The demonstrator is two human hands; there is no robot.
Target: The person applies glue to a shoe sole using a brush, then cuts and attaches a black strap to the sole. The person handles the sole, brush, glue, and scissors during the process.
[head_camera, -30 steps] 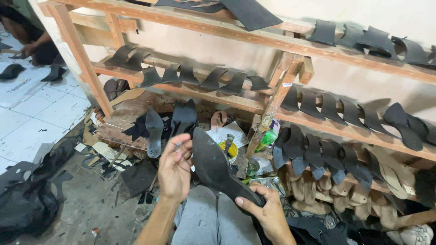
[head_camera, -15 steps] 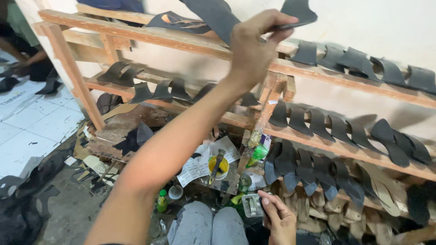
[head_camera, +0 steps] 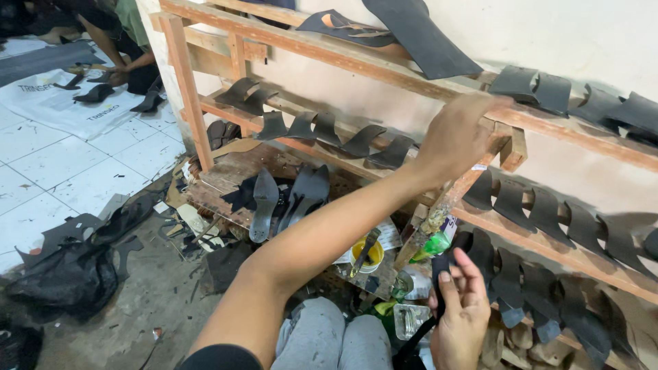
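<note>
1. While the left hand (head_camera: 456, 137) is reaching onto the wooden rack (head_camera: 343, 58), fingers hidden, grip untellable, it is risking knocking the black sole pieces (head_camera: 531, 85) beside it off the rail.
2. Right hand (head_camera: 460, 318) is holding a dark strip (head_camera: 439, 274) loosely, fingers half spread, just above the glue tin (head_camera: 369, 255); it could be slipping in.

Colours on record: black shoe parts on a bare wood rack

Soles (head_camera: 548, 212) and cut pieces (head_camera: 418, 38): black, plain. Rack (head_camera: 188, 103): reddish-brown raw wood. Wall (head_camera: 582, 34): off-white. Floor tiles (head_camera: 48, 164): white, dark-speckled. Trousers (head_camera: 336, 342): grey. Glue tin (head_camera: 368, 255): yellow inside. Bottle (head_camera: 432, 245): green. Bag (head_camera: 65, 277): black. Sheet (head_camera: 55, 103) on floor: white with dark lettering.
</note>
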